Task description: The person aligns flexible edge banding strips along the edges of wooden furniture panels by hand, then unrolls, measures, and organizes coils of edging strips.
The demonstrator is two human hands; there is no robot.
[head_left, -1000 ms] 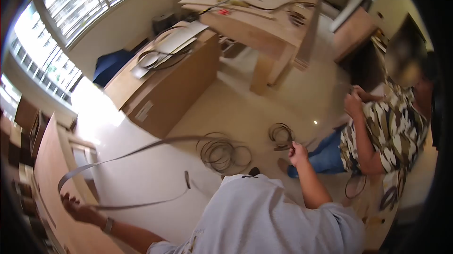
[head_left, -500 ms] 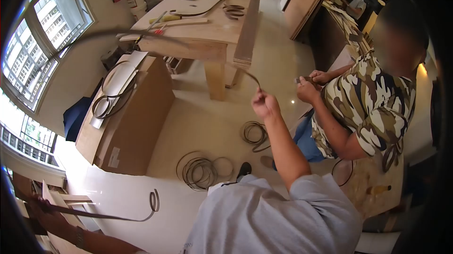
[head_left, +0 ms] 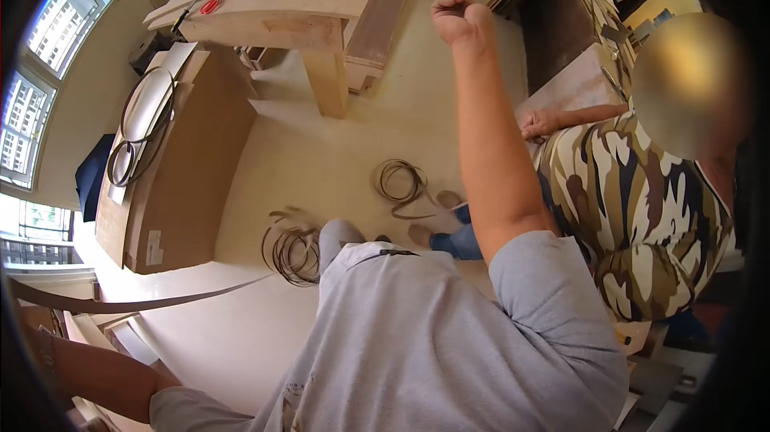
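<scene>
Brown strip [head_left: 160,303] runs by the left hand [head_left: 32,326], grip unclear; right hand [head_left: 463,16] loosely curled, partly open.

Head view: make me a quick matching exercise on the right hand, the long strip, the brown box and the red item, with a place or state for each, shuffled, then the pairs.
Things:
1. Right hand
2. Long strip
3. Brown box
4. Red item

Places or states:
A. On the wooden table
B. Raised, fingers curled
C. Bearing a white label
D. Reaching in from the view's left edge

Pairs: 1-B, 2-D, 3-C, 4-A
</scene>
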